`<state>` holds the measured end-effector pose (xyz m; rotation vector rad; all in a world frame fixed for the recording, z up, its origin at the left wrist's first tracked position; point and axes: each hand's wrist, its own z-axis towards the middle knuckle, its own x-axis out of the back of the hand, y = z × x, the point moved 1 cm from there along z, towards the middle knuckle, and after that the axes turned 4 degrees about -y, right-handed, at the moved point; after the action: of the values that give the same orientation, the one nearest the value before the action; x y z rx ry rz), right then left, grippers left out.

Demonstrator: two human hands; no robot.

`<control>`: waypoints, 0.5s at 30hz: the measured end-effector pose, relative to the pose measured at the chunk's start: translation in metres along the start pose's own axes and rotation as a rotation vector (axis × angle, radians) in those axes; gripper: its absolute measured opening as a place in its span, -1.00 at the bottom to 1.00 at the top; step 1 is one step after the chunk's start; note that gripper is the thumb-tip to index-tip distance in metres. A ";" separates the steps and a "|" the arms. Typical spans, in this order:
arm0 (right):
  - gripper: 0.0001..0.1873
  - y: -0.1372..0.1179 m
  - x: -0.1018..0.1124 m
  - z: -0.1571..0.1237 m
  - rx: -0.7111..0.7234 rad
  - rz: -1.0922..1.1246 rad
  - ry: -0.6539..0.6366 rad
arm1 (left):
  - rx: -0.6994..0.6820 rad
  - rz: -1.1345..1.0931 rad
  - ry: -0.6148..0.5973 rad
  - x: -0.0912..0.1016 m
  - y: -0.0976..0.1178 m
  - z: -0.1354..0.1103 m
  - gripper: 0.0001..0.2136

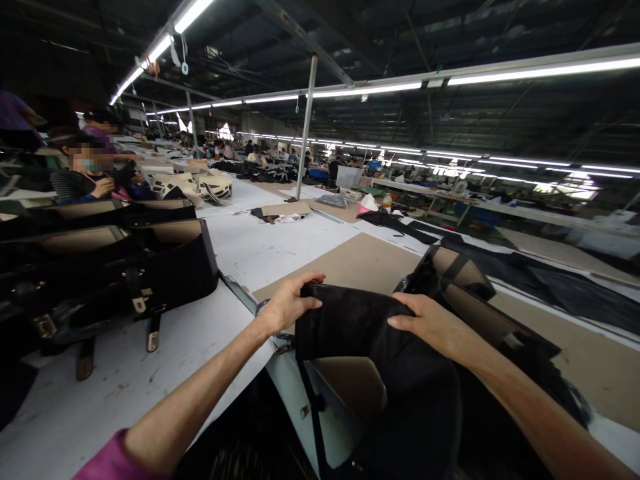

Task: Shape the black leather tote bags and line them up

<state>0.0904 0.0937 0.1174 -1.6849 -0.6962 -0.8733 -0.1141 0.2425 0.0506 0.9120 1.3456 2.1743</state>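
Observation:
A black handbag (350, 327) with a tan lining and a pale green inner panel lies close in front of me, partly over the table edge. My left hand (293, 303) grips its far left corner, thumb on the near side and fingers over the far side. At the far right corner my right hand (425, 320) pinches the same edge between thumb and fingers. A zip pull (305, 411) hangs near the bag's opening. The lower part of the bag runs out of view.
Several black handbags (170, 267) with gold clasps stand in rows at left. More open black bags (490, 313) lie at right on brown board (575, 347). A metal pole (306, 127) rises from the table. A masked co-worker (85, 173) sits at the far left.

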 end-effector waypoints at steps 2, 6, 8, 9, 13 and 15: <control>-0.85 0.001 0.000 0.000 0.005 0.021 -0.012 | -0.119 0.190 0.108 -0.009 0.006 -0.006 -0.55; -0.84 0.000 0.001 -0.002 -0.026 0.017 0.013 | -0.305 0.455 0.182 -0.021 0.021 -0.016 -0.65; -0.82 -0.001 0.000 -0.003 -0.044 0.014 0.029 | -0.366 0.549 0.205 -0.024 0.024 -0.016 -0.73; -0.81 -0.001 0.000 -0.004 -0.049 0.016 0.033 | -0.386 0.580 0.218 -0.025 0.025 -0.016 -0.77; -0.79 0.000 -0.001 -0.003 -0.043 0.020 0.037 | -0.421 0.606 0.262 -0.028 0.019 -0.017 -0.87; -0.78 0.002 -0.001 -0.002 -0.053 0.012 0.048 | -0.422 0.607 0.265 -0.031 0.015 -0.020 -0.89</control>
<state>0.0911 0.0915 0.1161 -1.7077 -0.6340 -0.9281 -0.1071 0.2039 0.0485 0.9670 0.6945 2.9736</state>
